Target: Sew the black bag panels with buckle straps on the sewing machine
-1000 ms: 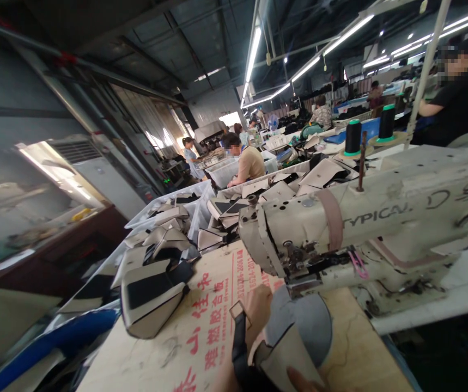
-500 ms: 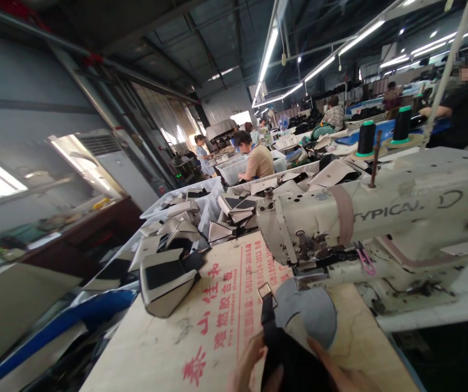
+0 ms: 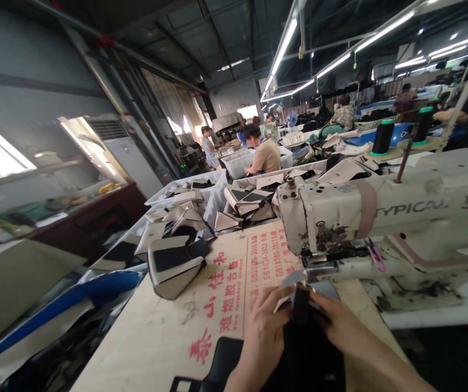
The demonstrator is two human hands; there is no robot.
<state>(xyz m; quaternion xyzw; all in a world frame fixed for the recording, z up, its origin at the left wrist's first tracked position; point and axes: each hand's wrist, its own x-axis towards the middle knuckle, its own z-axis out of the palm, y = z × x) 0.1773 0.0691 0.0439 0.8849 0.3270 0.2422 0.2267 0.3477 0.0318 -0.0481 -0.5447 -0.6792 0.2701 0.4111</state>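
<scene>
My left hand (image 3: 265, 330) and my right hand (image 3: 337, 322) both grip a black and grey fabric piece (image 3: 301, 332) on the plywood table (image 3: 176, 332). Their fingers pinch a black strap at its top, just in front of the needle area of the cream sewing machine (image 3: 384, 218). More of the black piece (image 3: 221, 362) lies to the left of my left wrist.
A black and cream stitched piece (image 3: 174, 265) lies on the table's left part. White bins (image 3: 217, 193) with several similar pieces stand behind it. Green-based thread spools (image 3: 382, 137) sit behind the machine. Other people work at benches further back.
Both hands have come forward and up to the machine with the fabric piece. The view has swung left, so the machine sits further right.
</scene>
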